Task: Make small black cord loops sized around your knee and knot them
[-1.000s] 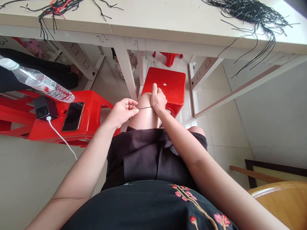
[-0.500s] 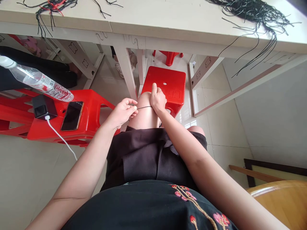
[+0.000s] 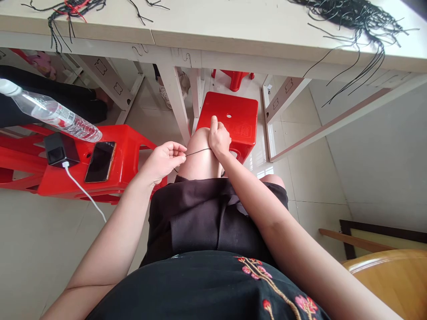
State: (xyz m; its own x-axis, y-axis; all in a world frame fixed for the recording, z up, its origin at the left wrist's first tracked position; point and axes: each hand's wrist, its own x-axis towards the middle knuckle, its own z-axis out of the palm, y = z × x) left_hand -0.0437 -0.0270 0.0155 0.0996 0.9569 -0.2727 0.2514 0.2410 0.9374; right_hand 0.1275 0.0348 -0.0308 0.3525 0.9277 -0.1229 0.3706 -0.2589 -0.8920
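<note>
A thin black cord [image 3: 197,152] runs across my bare knee [image 3: 200,166] between my two hands. My left hand [image 3: 167,159] pinches it between thumb and fingers at the left side of the knee, and a short dark end shows below that hand. On the knee's right side rests my right hand [image 3: 219,137], its thumb pointing away from me and its fingers curled. The cord runs in under this hand, where the palm hides it.
A pale table [image 3: 233,26] crosses the top, bearing black cord bundles [image 3: 353,18]. A red stool [image 3: 230,115] stands beyond my knee. At left, another red stool [image 3: 125,155] holds a bottle [image 3: 56,113], a phone [image 3: 100,161] and a black charger [image 3: 61,149].
My left hand has moved a little to the left and slightly toward me, and more cord shows between the hands. My right hand has hardly moved.
</note>
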